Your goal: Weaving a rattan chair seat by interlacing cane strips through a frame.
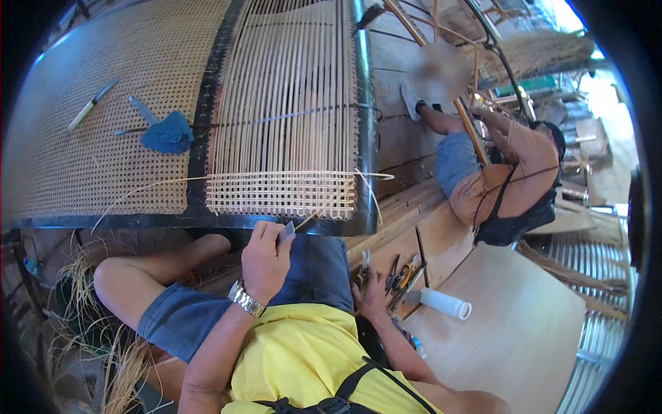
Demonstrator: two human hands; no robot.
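- The left hand (265, 259) sits raised over the lap, fingers curled and pinching a small flat grey blade (285, 232) that pokes up just past the fingertips.
- That blade hovers right below the black frame (207, 221) of the big cane panel, just beside the near edge of the half-woven section (279, 193).
- The right hand (371, 293) is down at the person's side, resting among a cluster of hand tools (403, 272) on the wooden floor (510, 324); whether it grips one or lies loose, I cannot tell.
- Well apart, up on the finished weave (89, 138), lie a blue cloth (167, 134), a pale-handled knife (92, 105) and a thin grey blade (143, 109).
- Materials now: the finished side is a tight, open honeycomb of pale cane; the section beside it is only long parallel strands with a narrow band of cross-weave at the near end.
- Loose cane strips (369, 183) trail off that woven band to both sides.
- A white plastic tube (445, 302) lies on the floor just beyond the tools.
- A metal wristwatch (246, 299) bands the left wrist; yellow shirt and denim shorts fill the lower picture.
- A heap of raw straw-like fibre (103, 345) sits by the left knee, partly lost in the dark rim.
- Another person (507, 179) in an orange top sits to the right, working on a bent rattan frame; their hands are hard to make out.
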